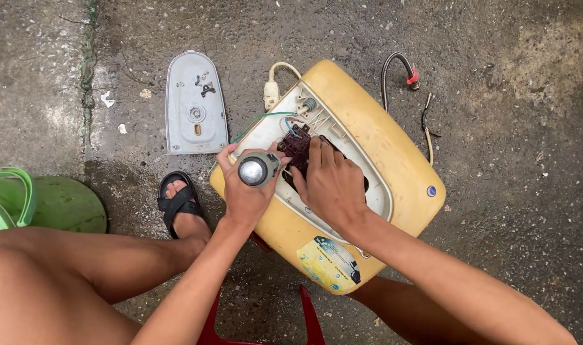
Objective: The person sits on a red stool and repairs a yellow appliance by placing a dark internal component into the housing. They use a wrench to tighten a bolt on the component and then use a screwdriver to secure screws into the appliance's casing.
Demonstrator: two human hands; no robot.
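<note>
A person crouches over a yellow water heater [374, 144] lying on wet concrete ground [515, 211], its access opening facing up. The left hand [247, 188] is closed around a round grey flashlight [256, 170], its lens facing up, held at the opening's near-left edge. The right hand [330, 182] lies palm down over the opening, fingers loosely curled and touching a dark brown electrical part [296, 144] inside. Green and blue wires [266, 118] run from the opening's far end. A yellow label with a dark blue patch [330, 259] sits on the heater's near side; a small blue round badge [431, 191] marks its right end. A grey cover plate [194, 112] lies on the ground, left of the heater.
</note>
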